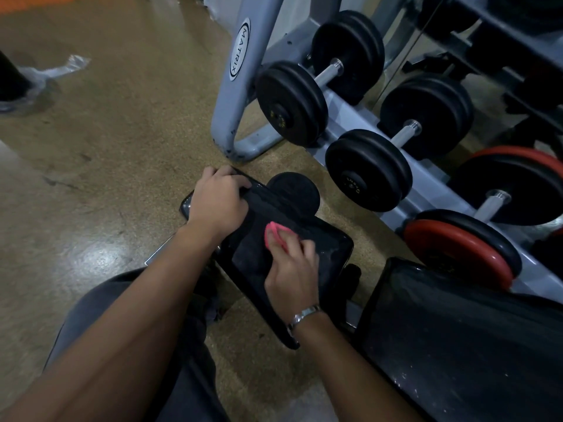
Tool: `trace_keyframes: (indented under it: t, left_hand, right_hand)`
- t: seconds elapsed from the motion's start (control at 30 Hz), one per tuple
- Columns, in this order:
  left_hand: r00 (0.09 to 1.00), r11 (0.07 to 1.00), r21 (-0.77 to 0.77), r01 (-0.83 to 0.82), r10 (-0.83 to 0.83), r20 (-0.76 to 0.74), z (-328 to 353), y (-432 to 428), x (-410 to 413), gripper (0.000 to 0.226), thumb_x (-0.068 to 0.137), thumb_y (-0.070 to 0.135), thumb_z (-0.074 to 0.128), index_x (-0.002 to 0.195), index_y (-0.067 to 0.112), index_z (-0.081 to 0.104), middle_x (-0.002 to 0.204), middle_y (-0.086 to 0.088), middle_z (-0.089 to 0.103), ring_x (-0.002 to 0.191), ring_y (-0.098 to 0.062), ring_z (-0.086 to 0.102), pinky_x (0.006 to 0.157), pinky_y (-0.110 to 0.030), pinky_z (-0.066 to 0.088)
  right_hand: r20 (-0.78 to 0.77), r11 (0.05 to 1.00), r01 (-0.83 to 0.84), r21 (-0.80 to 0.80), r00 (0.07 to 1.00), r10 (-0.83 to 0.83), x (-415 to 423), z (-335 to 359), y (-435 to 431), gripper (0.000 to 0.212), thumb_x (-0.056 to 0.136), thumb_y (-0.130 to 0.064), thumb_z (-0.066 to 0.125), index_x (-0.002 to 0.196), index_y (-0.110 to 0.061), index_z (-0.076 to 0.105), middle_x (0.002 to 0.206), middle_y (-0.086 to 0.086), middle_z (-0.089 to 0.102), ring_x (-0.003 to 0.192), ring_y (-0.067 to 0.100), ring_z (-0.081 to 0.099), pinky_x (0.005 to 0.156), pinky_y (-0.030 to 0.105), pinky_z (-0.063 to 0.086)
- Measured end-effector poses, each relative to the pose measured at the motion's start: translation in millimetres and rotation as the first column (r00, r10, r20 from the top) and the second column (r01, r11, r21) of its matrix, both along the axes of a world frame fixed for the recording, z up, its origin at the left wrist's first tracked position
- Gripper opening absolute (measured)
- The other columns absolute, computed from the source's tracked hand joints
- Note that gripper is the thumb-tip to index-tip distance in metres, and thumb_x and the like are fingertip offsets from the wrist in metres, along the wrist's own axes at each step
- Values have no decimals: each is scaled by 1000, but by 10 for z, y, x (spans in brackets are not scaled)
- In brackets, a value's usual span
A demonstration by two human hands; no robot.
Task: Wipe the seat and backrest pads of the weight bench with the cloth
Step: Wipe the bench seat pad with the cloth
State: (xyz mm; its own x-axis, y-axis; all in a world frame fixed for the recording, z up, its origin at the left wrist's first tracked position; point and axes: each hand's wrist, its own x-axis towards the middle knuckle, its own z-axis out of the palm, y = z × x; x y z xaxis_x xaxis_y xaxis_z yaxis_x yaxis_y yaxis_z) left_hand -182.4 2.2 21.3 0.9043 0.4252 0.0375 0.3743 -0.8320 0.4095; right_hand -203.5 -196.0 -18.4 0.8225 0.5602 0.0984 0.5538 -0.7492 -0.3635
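- The black vinyl seat pad (330, 249) of the weight bench is seen at the centre of the view, above a speckled tan rubber floor (106, 147).
- The far edge of the seat pad is gripped by the left hand (217, 202), with the fingers curled over its rim.
- A small, bunched pink cloth (275, 234) is held by the right hand (292, 269) and pressed against the top of the seat pad near its middle. The fingers are closed over the cloth, though they are blurred.
- A silver metal bracelet (303, 315) is worn on the right wrist.
- The black vinyl backrest pad (457, 345) is found at the lower right, just beside the seat pad.
- A round black foam roller (294, 190) is set at the seat pad's far end.
- Black dumbbells (368, 169) are stored on a grey steel rack (240, 71) beyond the bench.
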Motion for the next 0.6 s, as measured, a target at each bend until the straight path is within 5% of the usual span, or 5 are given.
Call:
trace_keyframes:
  t: [0.17, 0.33, 0.5, 0.6]
  left_hand:
    - [1000, 1000, -16, 20, -20, 7, 13, 26, -5, 50, 75, 11, 48, 117, 17, 74, 120, -10, 66, 102, -40, 51, 94, -45, 41]
    - [999, 999, -30, 15, -14, 32, 3, 31, -5, 51, 72, 13, 45, 113, 17, 75, 116, -9, 67, 102, -38, 53, 93, -45, 43]
    - [999, 999, -33, 28, -26, 40, 2, 38, -7, 55, 68, 15, 42, 112, 16, 76, 113, -9, 68, 99, -38, 54, 91, -43, 42]
    - [999, 999, -23, 29, -28, 43, 17, 30, -12, 61, 64, 18, 37, 112, 16, 76, 112, -9, 68, 97, -38, 54, 90, -42, 42]
  right_hand:
    - [104, 955, -261, -143, 955, 276, 145, -50, -252, 69, 82, -13, 43, 148, -34, 45, 135, -9, 56, 100, 24, 49, 80, 42, 49]
    - [6, 999, 30, -42, 1000, -30, -81, 7, 150, 71, 80, -11, 43, 149, -28, 46, 143, -7, 51, 101, 24, 45, 80, 40, 44]
    - [111, 961, -223, -163, 964, 243, 8, -35, -113, 72, 82, -13, 42, 150, -33, 42, 144, -9, 50, 104, 25, 48, 82, 43, 46]
    - [83, 988, -61, -139, 994, 73, 165, 25, 0, 72, 80, -15, 37, 149, -33, 43, 142, -10, 52, 102, 24, 48, 83, 42, 44]
